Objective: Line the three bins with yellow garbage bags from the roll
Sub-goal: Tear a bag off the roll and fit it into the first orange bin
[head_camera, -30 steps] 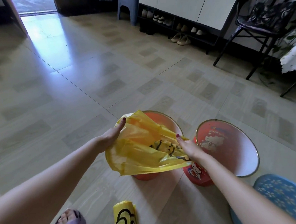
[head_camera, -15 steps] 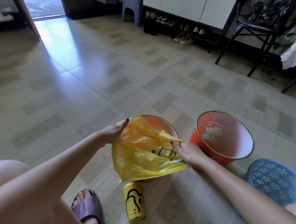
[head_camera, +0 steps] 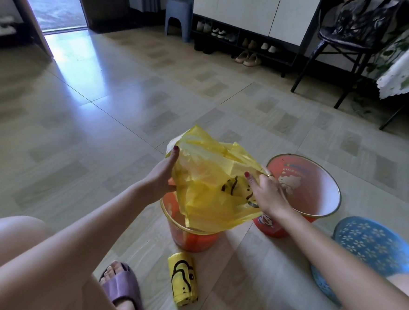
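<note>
Above the nearer orange plastic bin with a gold rim (head_camera: 194, 239), a thin, crinkled yellow plastic garbage bag with a black cartoon print (head_camera: 211, 186) is held spread between both hands, its lower end drooping into the bin's mouth. On the left, the left hand (head_camera: 159, 178) is closed on the bag's edge, thumb raised along the film. On the right, the right hand (head_camera: 267, 194) is pinched on the opposite edge, its fingers curled into the plastic. The film is judged to be very light, limp and slippery, easily torn if it is snagged; it is best taken by the open hem on both sides and folded over the rim. Below, the rolled yellow garbage bags (head_camera: 183, 279) lie on the tiled floor (head_camera: 78, 146). Further right, a second orange bin with a cartoon picture (head_camera: 303, 186) stands unlined, and a blue perforated plastic basket (head_camera: 371, 246) is seen just beyond.
</note>
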